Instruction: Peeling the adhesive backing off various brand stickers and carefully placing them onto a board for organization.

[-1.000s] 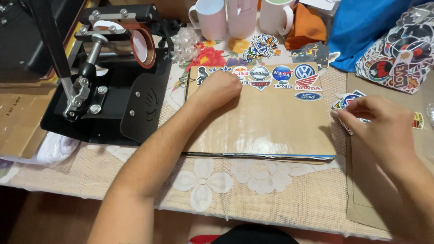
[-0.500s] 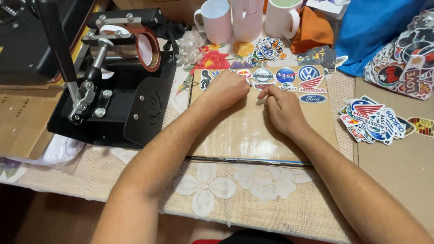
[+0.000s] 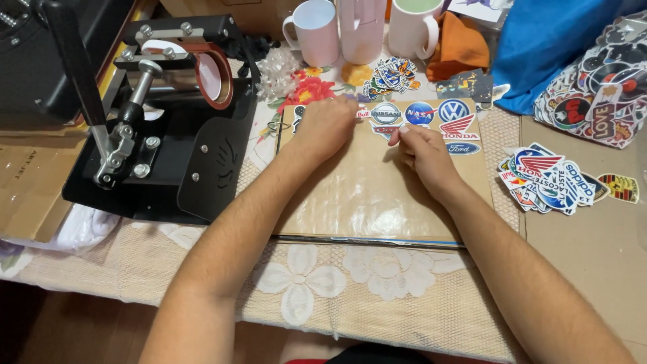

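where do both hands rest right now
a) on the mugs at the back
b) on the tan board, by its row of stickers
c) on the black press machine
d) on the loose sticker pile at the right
b: the left hand and the right hand both lie on the tan board, at the row of stickers along its far edge.

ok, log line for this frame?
left hand: flat on board | right hand: pressing sticker | loose stickers: right
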